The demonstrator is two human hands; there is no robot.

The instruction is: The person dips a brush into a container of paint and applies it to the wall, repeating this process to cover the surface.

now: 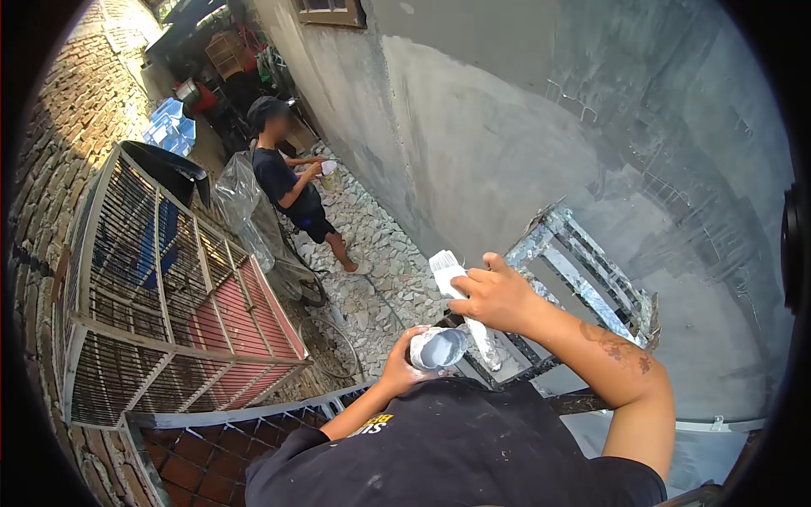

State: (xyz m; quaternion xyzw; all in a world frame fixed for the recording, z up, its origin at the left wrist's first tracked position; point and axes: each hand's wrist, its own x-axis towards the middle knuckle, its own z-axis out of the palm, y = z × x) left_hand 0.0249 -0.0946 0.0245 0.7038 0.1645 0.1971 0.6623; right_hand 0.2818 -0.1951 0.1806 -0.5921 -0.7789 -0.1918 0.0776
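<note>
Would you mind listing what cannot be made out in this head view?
- Paint cup: its outside is wrapped by the left hand.
- Brush: its middle is hidden under the right hand.
- Item held by the other person: too small.
- Ladder: its foot is behind the right arm.

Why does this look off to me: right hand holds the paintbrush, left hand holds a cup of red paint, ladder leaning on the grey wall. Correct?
One thing is wrong: the paint is pale grey, not red. The head view shows the right hand holding the paintbrush, the left hand holding the cup of grey paint, and the ladder against the grey wall.
</note>
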